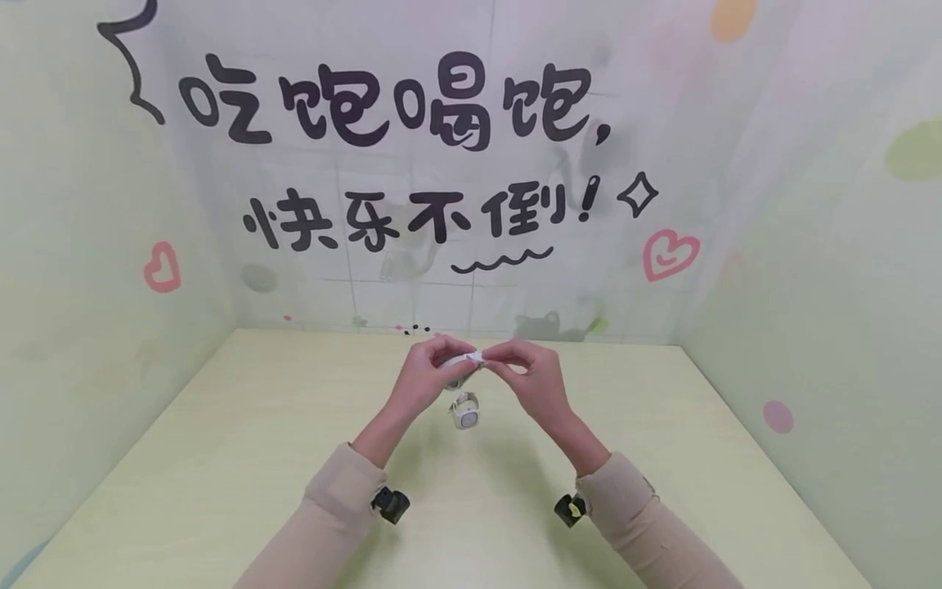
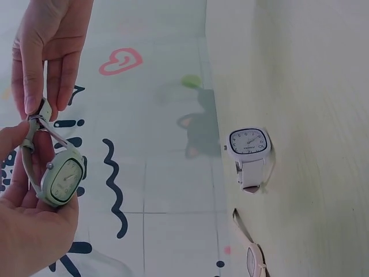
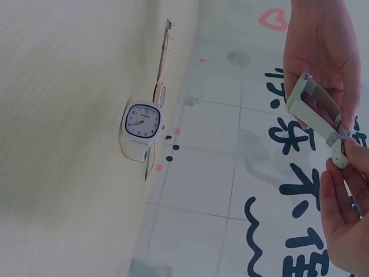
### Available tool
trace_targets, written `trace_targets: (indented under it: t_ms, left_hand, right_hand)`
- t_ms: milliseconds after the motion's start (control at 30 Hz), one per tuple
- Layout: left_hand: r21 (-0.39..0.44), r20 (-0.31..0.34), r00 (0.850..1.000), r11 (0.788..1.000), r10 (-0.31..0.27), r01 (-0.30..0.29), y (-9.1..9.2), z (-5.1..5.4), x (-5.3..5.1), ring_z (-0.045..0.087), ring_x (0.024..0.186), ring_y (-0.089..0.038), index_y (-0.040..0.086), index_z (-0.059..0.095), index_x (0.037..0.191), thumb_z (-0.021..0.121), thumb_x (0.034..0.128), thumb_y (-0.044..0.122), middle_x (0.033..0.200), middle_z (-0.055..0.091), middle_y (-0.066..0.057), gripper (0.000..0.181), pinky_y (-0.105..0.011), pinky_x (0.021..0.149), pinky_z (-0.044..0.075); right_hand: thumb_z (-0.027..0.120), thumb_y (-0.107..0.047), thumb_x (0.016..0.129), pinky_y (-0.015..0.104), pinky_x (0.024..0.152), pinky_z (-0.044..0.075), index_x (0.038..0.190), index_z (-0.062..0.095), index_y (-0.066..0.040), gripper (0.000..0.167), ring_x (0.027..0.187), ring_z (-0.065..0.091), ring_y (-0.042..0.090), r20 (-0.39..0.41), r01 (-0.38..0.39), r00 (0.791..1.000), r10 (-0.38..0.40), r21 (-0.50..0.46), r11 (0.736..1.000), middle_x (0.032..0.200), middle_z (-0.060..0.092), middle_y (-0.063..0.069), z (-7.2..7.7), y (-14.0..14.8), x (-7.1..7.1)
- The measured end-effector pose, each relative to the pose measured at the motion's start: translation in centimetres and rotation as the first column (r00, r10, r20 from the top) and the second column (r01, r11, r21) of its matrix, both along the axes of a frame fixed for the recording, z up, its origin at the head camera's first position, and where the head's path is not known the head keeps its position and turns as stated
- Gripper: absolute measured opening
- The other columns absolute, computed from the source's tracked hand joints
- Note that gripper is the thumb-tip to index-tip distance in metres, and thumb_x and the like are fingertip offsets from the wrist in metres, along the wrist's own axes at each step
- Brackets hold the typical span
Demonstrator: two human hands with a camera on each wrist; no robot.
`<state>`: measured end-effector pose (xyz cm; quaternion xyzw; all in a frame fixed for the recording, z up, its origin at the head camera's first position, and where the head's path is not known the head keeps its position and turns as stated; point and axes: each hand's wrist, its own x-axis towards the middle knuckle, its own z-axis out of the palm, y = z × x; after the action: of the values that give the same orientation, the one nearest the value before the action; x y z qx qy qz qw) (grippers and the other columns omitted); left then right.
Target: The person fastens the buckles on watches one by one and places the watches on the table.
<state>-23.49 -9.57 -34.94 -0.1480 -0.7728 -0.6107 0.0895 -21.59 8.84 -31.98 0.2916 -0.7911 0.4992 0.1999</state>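
My left hand (image 1: 423,376) holds a pale green wristwatch (image 2: 64,179) with a rounded rectangular dial, raised above the table. Its strap is looped, and the ends meet at the buckle (image 2: 38,119). My right hand (image 1: 535,386) pinches the strap end (image 3: 340,157) beside that buckle. Whether the strap is fastened cannot be told. Below the hands, a white square-dialled watch (image 1: 466,415) lies face up on the table. Beyond it is a slim watch with a pinkish strap (image 3: 162,75), seen from its side in the wrist views and not visible in the head view.
The pale wood-look table (image 1: 471,523) is bounded by a printed back wall (image 1: 412,286) and by side walls on the left (image 1: 88,327) and right (image 1: 824,327). Black wrist cameras (image 1: 392,505) sit at the cuffs.
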Motion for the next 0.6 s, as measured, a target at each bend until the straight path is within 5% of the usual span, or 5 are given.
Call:
trace_targets:
  t_ms: [200,367,467,600]
  left_hand:
    - [-0.031,-0.043,0.999,0.999,0.004,-0.006,-0.2,0.1,0.4,0.069,0.097,-0.021,0.004,0.071,0.11,0.072,0.0915,0.015,0.109,0.073,-0.013,0.022,-0.029,0.087,0.057]
    - [-0.093,-0.093,0.996,0.996,-0.001,-0.008,-0.1,0.1,0.3,0.071,0.102,-0.022,0.008,0.072,0.109,0.073,0.0912,0.016,0.107,0.074,-0.009,0.019,-0.033,0.091,0.058]
    - [-0.157,-0.169,0.985,0.986,0.036,-0.063,0.2,0.5,0.2,0.069,0.104,-0.023,0.01,0.074,0.105,0.074,0.0898,0.018,0.109,0.071,-0.007,0.017,-0.038,0.096,0.056]
    - [-0.241,-0.238,0.963,0.953,0.125,-0.183,0.5,1.3,0.6,0.064,0.09,-0.019,0.013,0.075,0.099,0.076,0.0891,0.023,0.102,0.067,-0.006,0.014,-0.035,0.084,0.057]
  right_hand:
    - [0.073,0.001,0.086,0.034,0.081,0.061,0.105,0.071,0.007,0.02,0.095,0.073,0.034,0.031,-0.048,0.998,0.047,0.03,0.998,0.103,0.074,0.022,-0.2,-0.3,-0.4]
    - [0.075,0.004,0.083,0.034,0.076,0.062,0.102,0.073,0.008,0.019,0.091,0.074,0.036,-0.014,-0.028,1.0,0.028,-0.022,0.999,0.099,0.075,0.023,-1.7,0.3,-2.0]
    - [0.076,0.003,0.083,0.033,0.075,0.062,0.1,0.074,0.005,0.017,0.09,0.075,0.033,-0.054,-0.024,0.998,0.021,-0.06,0.998,0.098,0.076,0.021,-2.2,0.6,-2.7]
    - [0.077,-0.003,0.085,0.028,0.077,0.061,0.1,0.075,-0.001,0.016,0.089,0.075,0.027,-0.111,-0.034,0.993,0.027,-0.056,0.998,0.097,0.077,0.014,-2.4,0.4,-2.8]
